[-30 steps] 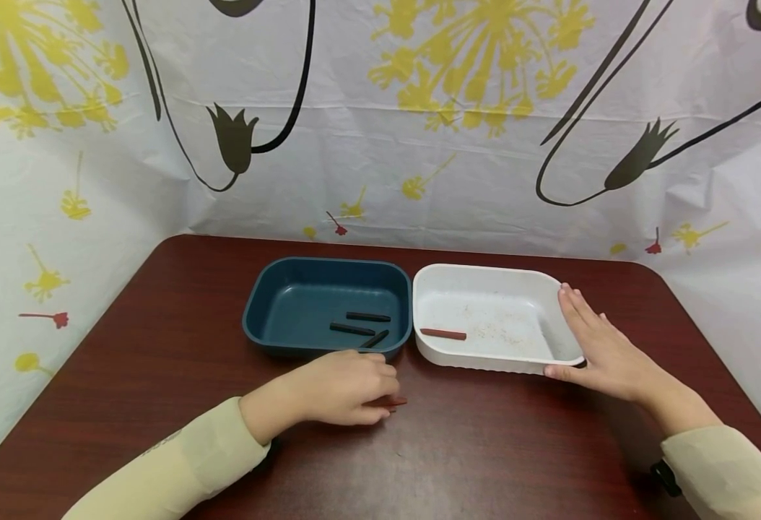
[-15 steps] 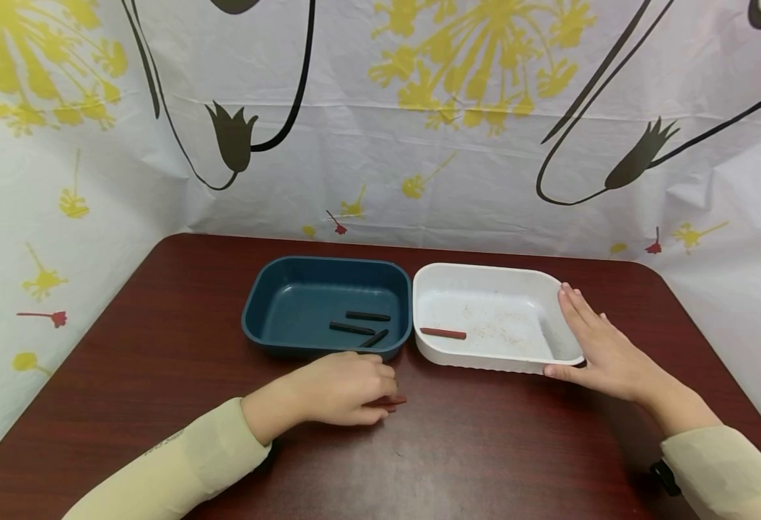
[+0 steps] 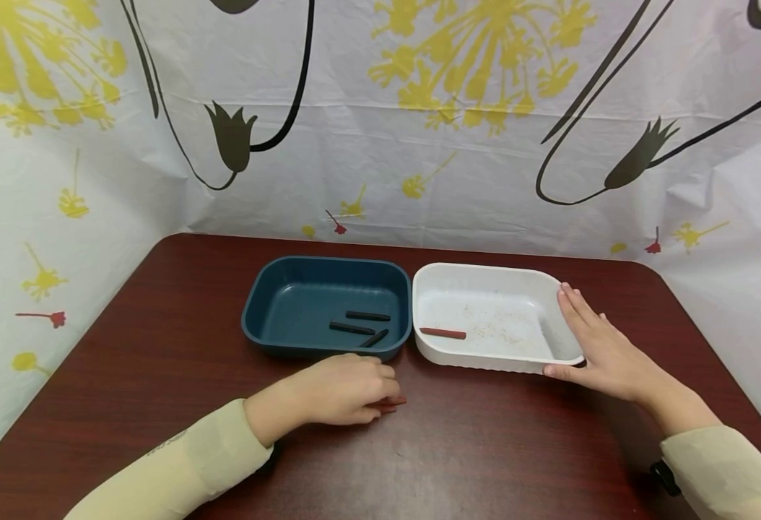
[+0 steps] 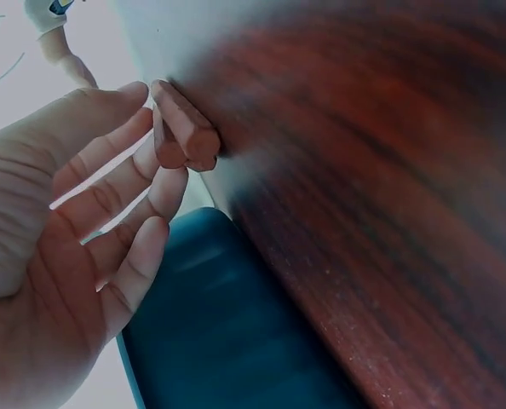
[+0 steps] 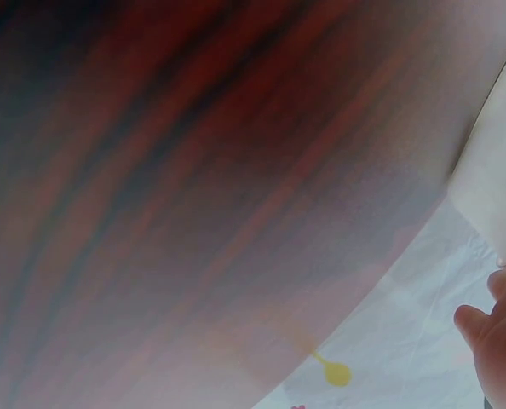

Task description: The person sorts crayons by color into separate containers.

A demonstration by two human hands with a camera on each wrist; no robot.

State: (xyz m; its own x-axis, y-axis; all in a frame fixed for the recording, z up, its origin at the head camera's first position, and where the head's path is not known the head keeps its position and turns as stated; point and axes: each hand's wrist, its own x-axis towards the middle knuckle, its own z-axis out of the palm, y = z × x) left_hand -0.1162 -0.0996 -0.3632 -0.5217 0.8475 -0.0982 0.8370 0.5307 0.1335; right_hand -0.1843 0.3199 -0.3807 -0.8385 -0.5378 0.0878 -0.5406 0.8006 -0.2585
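Observation:
My left hand (image 3: pixel 380 393) lies on the dark red table (image 3: pixel 159 347) just in front of the blue tray (image 3: pixel 270 285). Its fingertips pinch a red crayon (image 3: pixel 397 401) that sticks out to the right. In the left wrist view the crayon (image 4: pixel 185 128) sits between the fingertips of that hand (image 4: pixel 108 196), with the blue tray (image 4: pixel 227 332) behind. My right hand (image 3: pixel 598 347) rests flat against the right rim of the white tray (image 3: pixel 484 273), fingers straight and thumb at the front corner. One red crayon (image 3: pixel 442 334) lies in the white tray.
Three dark crayons (image 3: pixel 361 327) lie in the blue tray. The two trays stand side by side, touching, at mid table. A flowered curtain (image 3: pixel 419 130) closes off the back and sides. In the right wrist view I see table wood, the white tray's edge (image 5: pixel 496 187) and my fingertips (image 5: pixel 500 341).

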